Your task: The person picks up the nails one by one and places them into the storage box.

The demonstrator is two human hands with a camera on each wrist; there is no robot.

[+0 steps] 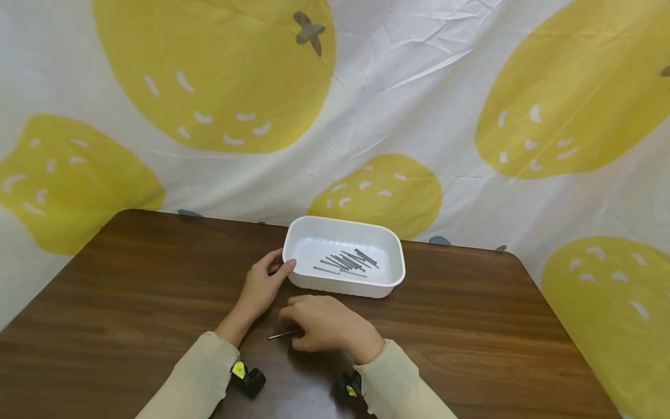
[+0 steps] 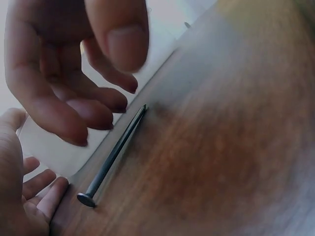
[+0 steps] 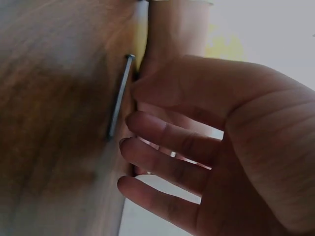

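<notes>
A single steel nail (image 1: 281, 335) lies on the brown table, partly covered by my right hand (image 1: 327, 325) in the head view. The left wrist view shows the whole nail (image 2: 113, 156), flat head towards the bottom. My right hand (image 3: 216, 147) hovers over it with loosely bent fingers, apart from the nail (image 3: 119, 98). At the near left corner of a white plastic tray (image 1: 335, 283), my left hand (image 1: 263, 284) holds the wall, thumb over the rim and fingers outside. Several similar nails (image 1: 345, 263) lie inside the tray, mostly slanting side by side.
The wooden table (image 1: 460, 326) has rounded far corners. A white cloth (image 1: 398, 87) with big yellow fruit prints hangs right behind it, close to the tray's far side. Black cameras (image 1: 254, 382) sit at both wrists.
</notes>
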